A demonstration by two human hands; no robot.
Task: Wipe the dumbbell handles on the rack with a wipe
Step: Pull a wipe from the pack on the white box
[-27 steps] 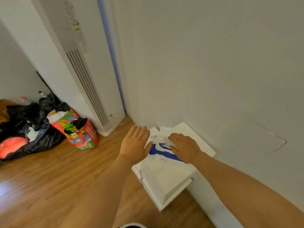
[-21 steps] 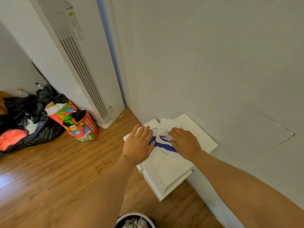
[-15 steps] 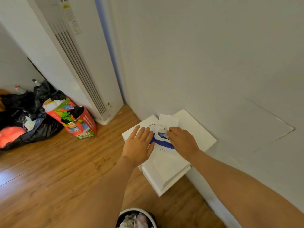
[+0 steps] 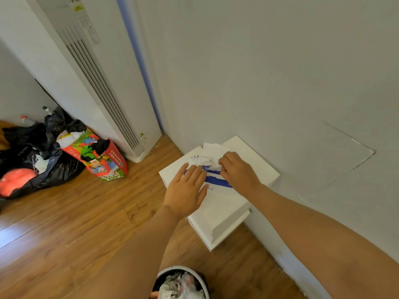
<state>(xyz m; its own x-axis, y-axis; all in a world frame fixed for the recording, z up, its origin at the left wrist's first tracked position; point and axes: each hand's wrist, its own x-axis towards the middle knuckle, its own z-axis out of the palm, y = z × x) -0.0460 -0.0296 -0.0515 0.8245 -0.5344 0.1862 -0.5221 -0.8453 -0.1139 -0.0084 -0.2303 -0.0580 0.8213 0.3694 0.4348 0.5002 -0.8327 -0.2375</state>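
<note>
A white wipe pack with a blue stripe [image 4: 217, 180] lies on a stack of white foam boards [image 4: 257, 167] against the wall. My left hand [image 4: 187, 190] lies flat on the pack with straight fingers, holding it down. My right hand [image 4: 237, 171] pinches a white wipe [image 4: 212, 153] that sticks up out of the pack's far end. No dumbbell or rack is in view.
A tall white floor air conditioner [image 4: 97, 78] stands in the corner to the left. A colourful bag [image 4: 101, 158] and black rubbish bags [image 4: 36, 152] sit on the wooden floor. A bin full of used tissues [image 4: 183, 283] is right below me.
The view has tilted down, bringing the bin into sight. My right hand has drawn the wipe further up out of the pack while my left hand stays flat on it.
</note>
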